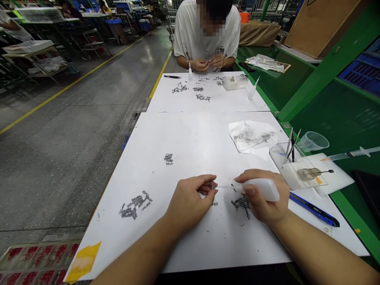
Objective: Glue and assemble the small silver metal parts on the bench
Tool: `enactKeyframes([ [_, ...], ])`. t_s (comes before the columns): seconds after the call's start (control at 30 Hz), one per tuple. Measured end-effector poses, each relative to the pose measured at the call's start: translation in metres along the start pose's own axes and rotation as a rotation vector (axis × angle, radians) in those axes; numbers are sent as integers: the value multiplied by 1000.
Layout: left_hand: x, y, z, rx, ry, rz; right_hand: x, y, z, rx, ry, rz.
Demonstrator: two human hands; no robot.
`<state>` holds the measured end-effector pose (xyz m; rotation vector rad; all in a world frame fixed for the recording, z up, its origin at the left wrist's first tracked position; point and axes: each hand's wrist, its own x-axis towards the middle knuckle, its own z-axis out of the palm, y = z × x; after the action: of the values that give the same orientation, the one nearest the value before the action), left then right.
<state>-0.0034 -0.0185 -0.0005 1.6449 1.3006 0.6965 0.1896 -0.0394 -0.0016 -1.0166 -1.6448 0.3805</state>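
My left hand (191, 200) pinches a small dark metal part (212, 185) between thumb and fingers above the white table. My right hand (268, 206) is wrapped round a white squeeze bottle (264, 189), held nearly level. The bottle's thin nozzle points left, and its tip is at the small part; whether they touch is too small to tell. Below the right hand lies a pile of small dark parts (242, 202). More grey metal pieces (135, 206) lie left of my left hand, and a small group (168, 159) sits farther back.
A blue cutter (314, 209) lies right of my right hand. Behind it are a clear holder (279, 152) with tweezers, a small glass bottle (308, 173), a plastic cup (313, 141) and a syringe (356, 153). A stained cloth (252, 136) lies farther back. A person (208, 39) works opposite.
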Motion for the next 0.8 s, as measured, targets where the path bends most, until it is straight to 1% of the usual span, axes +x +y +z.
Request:
enactKeyframes([
  [0.27,0,-1,0,-1,-12,-8,1,-2,0,41,-7,-3],
  [0.5,0,-1,1,-14,-2,-6,-2,-1,1,55,-2,32],
  [0.8,1,-2,1,-5,3,3,-3,0,0,42,6,19],
])
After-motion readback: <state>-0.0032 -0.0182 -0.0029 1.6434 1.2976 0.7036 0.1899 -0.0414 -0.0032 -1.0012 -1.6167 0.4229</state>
